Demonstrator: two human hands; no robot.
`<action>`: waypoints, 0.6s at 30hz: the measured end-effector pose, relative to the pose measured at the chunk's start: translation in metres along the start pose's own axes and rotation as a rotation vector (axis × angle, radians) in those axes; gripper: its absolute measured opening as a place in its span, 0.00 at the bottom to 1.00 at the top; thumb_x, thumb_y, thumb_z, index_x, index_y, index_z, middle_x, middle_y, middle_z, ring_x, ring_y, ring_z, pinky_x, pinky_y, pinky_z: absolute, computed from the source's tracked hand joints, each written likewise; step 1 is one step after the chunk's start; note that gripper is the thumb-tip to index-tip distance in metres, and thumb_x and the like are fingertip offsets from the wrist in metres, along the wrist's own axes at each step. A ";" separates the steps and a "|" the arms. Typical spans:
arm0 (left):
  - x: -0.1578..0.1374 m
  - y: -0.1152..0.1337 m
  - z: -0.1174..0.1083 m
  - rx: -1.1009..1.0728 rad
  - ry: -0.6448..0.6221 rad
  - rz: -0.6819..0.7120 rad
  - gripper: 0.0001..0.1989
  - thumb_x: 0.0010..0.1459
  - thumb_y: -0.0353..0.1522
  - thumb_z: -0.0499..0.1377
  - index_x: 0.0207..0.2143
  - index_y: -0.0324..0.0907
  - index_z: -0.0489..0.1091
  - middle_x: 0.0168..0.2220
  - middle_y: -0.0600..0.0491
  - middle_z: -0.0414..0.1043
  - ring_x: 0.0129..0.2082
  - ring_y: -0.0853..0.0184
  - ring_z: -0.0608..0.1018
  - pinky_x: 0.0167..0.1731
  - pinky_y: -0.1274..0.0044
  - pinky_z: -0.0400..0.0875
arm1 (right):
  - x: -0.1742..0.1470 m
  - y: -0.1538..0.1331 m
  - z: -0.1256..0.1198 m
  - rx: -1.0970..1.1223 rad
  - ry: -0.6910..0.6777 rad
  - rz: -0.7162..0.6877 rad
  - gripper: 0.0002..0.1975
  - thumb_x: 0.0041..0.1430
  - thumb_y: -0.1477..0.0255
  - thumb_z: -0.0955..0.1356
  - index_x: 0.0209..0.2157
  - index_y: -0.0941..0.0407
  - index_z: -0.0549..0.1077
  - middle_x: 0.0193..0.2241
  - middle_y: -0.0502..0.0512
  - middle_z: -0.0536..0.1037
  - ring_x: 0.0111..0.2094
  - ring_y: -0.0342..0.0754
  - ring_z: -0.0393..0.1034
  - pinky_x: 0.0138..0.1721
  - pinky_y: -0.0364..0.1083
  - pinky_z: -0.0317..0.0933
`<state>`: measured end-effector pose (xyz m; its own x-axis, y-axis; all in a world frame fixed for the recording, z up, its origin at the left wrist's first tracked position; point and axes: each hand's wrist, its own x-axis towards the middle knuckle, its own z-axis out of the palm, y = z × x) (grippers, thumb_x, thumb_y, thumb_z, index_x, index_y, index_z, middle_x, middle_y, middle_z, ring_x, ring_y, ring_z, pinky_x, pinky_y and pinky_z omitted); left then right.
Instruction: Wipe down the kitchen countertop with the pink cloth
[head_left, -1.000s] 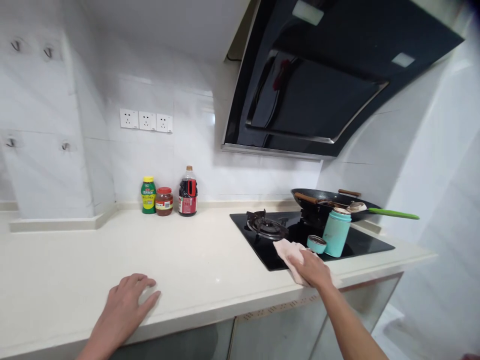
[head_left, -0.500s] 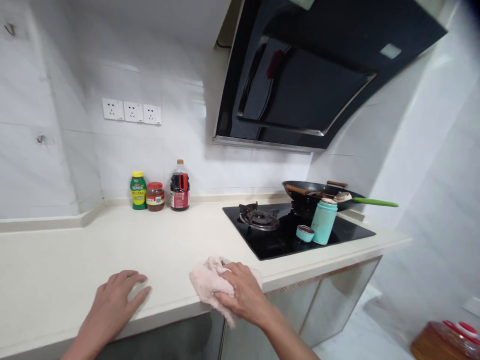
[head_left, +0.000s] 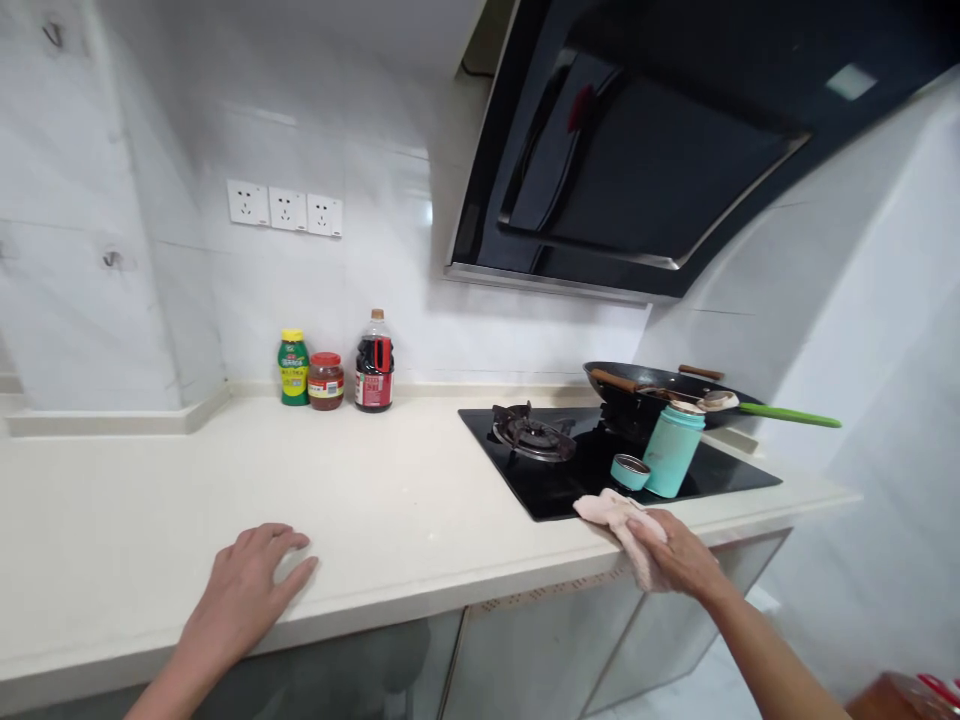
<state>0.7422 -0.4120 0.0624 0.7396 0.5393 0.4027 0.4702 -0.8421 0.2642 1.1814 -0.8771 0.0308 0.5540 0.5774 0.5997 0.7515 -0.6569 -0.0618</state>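
My right hand (head_left: 679, 552) grips a pale pink cloth (head_left: 616, 512) at the counter's front edge, just in front of the black gas hob (head_left: 551, 503). Part of the cloth lies against the hob's near edge and part hangs over the front. Close behind it on the hob stand a turquoise bottle (head_left: 673, 455) with its top off and a small turquoise cap (head_left: 630, 472). My left hand (head_left: 251, 575) rests on the cream countertop (head_left: 360, 500) near its front edge, fingers curved and apart, holding nothing.
A wok (head_left: 637, 378) with wooden handles and a green-handled utensil (head_left: 791, 413) sits on the far burner. At the wall stand a green bottle (head_left: 293, 368), a red-lidded jar (head_left: 325, 382) and a dark sauce bottle (head_left: 375, 365). A black range hood (head_left: 637, 150) hangs above.
My right hand has slid the cloth rightward along the counter's front edge to the hob. My left hand stays on the counter. The view has shifted slightly.
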 end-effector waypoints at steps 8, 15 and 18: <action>-0.005 0.008 -0.004 -0.061 0.027 -0.003 0.18 0.60 0.46 0.53 0.44 0.49 0.76 0.50 0.49 0.74 0.53 0.55 0.71 0.51 0.63 0.62 | -0.004 -0.132 0.018 0.153 -0.095 0.006 0.22 0.64 0.53 0.57 0.39 0.54 0.73 0.42 0.61 0.75 0.45 0.58 0.68 0.48 0.55 0.61; -0.010 0.010 -0.005 -0.134 0.057 -0.009 0.18 0.62 0.46 0.53 0.45 0.48 0.75 0.50 0.50 0.73 0.53 0.57 0.71 0.53 0.63 0.63 | 0.023 -0.347 0.010 0.149 -0.240 -0.099 0.24 0.67 0.54 0.61 0.50 0.59 0.71 0.54 0.70 0.68 0.52 0.68 0.61 0.52 0.64 0.56; -0.011 0.006 -0.005 -0.204 0.130 0.008 0.18 0.63 0.46 0.52 0.45 0.47 0.74 0.48 0.50 0.73 0.51 0.59 0.72 0.52 0.65 0.65 | 0.038 -0.413 0.014 0.310 -0.341 -0.203 0.28 0.67 0.52 0.62 0.55 0.61 0.69 0.60 0.72 0.62 0.59 0.70 0.54 0.57 0.67 0.50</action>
<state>0.7348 -0.4228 0.0639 0.6685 0.5400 0.5113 0.3480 -0.8348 0.4267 0.8975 -0.5770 0.0677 0.4326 0.8381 0.3324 0.8985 -0.3702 -0.2357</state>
